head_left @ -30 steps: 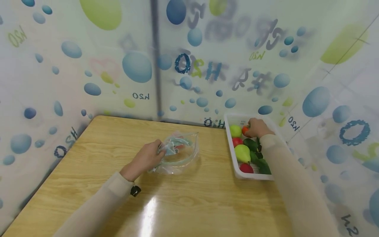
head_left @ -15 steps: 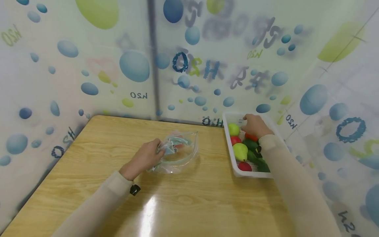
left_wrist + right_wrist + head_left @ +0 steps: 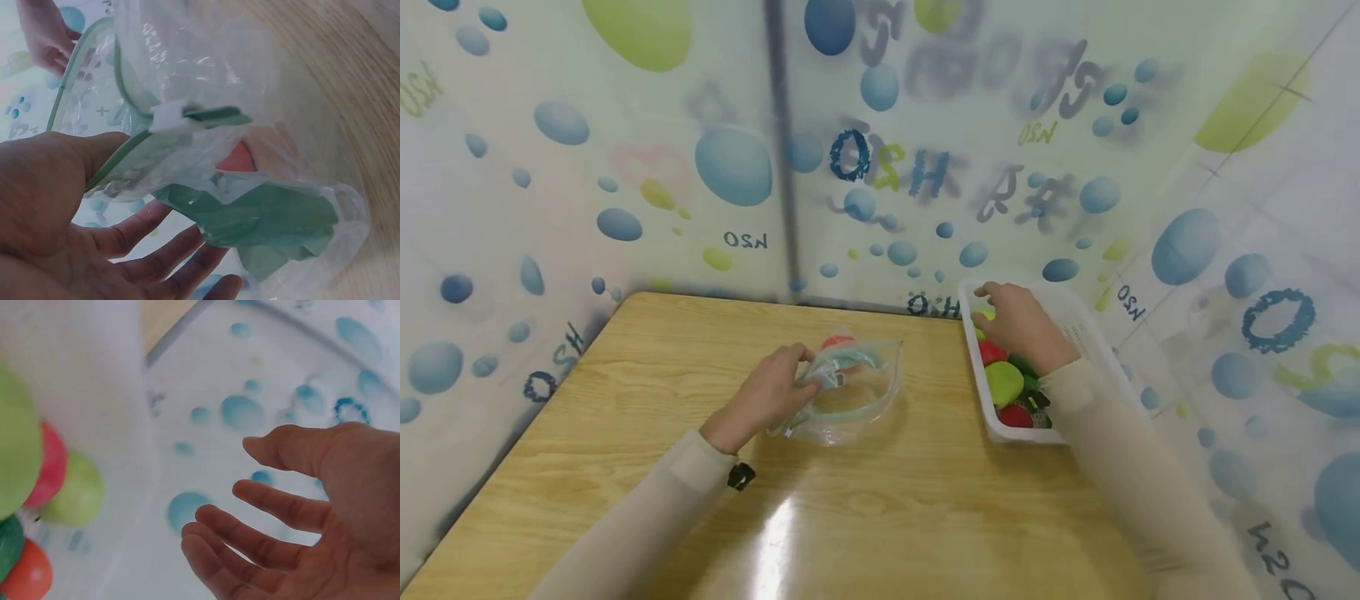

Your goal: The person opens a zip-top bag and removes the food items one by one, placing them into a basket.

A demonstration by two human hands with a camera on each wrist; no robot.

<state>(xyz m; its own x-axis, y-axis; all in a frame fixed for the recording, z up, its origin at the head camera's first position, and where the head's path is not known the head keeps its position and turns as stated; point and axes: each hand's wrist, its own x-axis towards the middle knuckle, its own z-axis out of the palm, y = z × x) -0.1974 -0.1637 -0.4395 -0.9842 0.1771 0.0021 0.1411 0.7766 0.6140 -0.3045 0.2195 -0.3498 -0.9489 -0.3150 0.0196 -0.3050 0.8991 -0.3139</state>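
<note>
In the head view, my left hand point(image 3: 767, 387) holds a clear zip bag point(image 3: 880, 404) by its mouth, over the middle of the table. The left wrist view shows the bag's green zip strip and white slider point(image 3: 169, 117), with the thumb at the strip and fingers spread along the bag. Something red point(image 3: 236, 157) shows through the plastic. My right hand point(image 3: 1018, 325) is over the left rim of a white basket point(image 3: 972, 354), its fingers apart and holding nothing. Inside the basket are a green pear point(image 3: 1003, 383), red round fruits point(image 3: 1015, 416) and dark green vegetables, partly hidden by the arm.
The wooden table point(image 3: 880, 517) reaches back to a wall point(image 3: 715, 275) printed with blue and green bubbles. The basket stands near the back right, close to the right wall. In the right wrist view, an orange-red round fruit point(image 3: 28, 572) and a green apple point(image 3: 78, 490) lie in it.
My right hand has let go of an orange-red fruit in the basket and moved up and left toward the rim. The left hand stays at the bag, where the red thing shows more.
</note>
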